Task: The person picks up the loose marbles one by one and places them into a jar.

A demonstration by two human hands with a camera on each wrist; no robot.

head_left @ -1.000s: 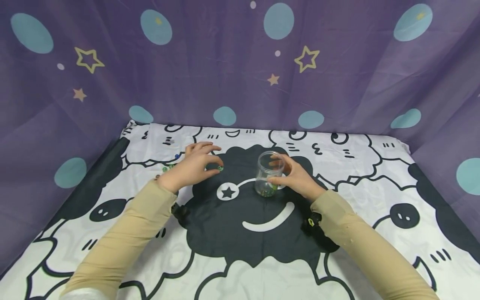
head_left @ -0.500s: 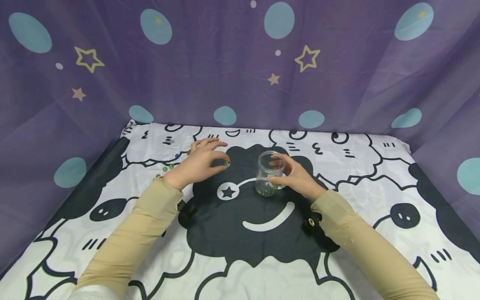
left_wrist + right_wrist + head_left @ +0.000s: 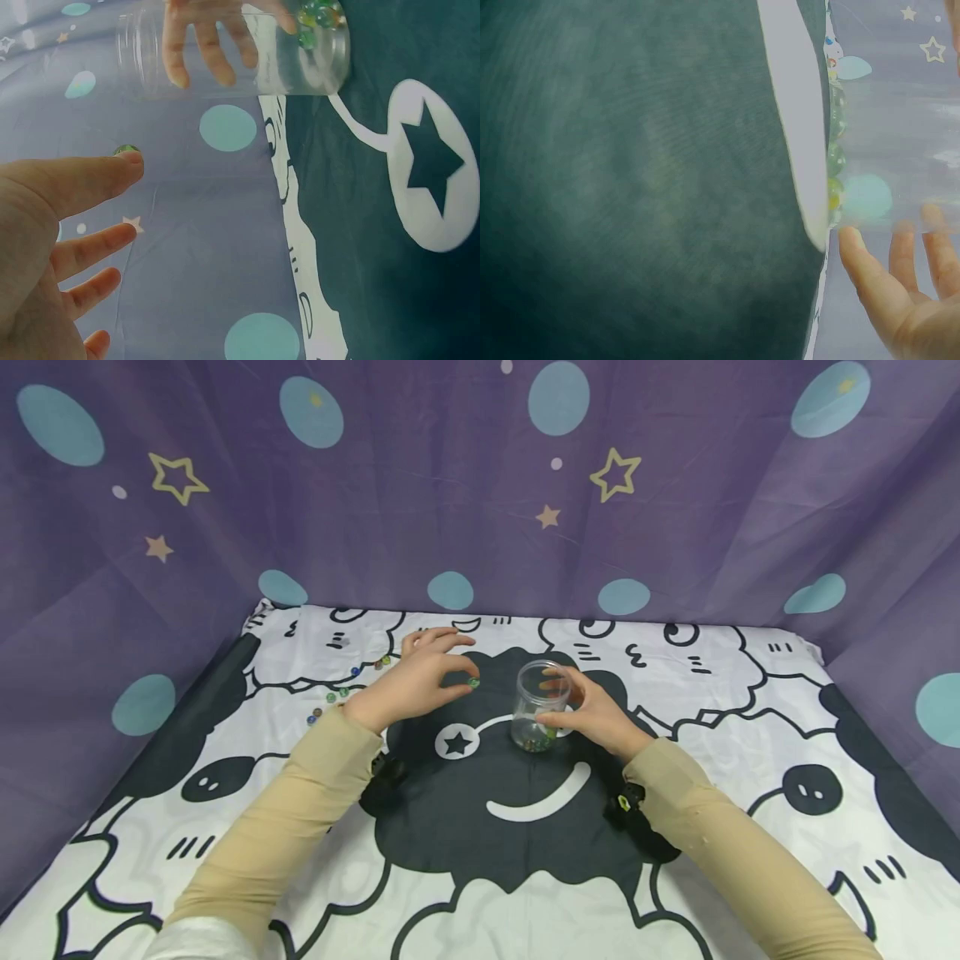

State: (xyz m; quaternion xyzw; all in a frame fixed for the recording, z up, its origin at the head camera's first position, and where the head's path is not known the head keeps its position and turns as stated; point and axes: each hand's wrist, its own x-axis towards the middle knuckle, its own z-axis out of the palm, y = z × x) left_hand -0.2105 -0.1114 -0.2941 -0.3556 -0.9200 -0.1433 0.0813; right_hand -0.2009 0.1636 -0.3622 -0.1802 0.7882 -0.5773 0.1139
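Head view: the left hand (image 3: 416, 683) pinches a green glass marble (image 3: 474, 682) outside the upright clear jar (image 3: 531, 703) gripped by the right hand (image 3: 600, 717). Several stored marbles (image 3: 536, 745) already lie inside; loose marbles (image 3: 331, 697) remain on the patterned cloth (image 3: 525, 910).

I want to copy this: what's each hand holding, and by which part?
Left hand pinches a green marble by its sides; right hand holds the jar by its side.

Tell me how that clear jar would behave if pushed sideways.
The clear jar would probably slide before it tips, as it stands upright with marbles gathered at its bottom. Looking smooth-sided, it may be somewhat slippery. The marbles, round and loose inside, would likely roll about with the push.
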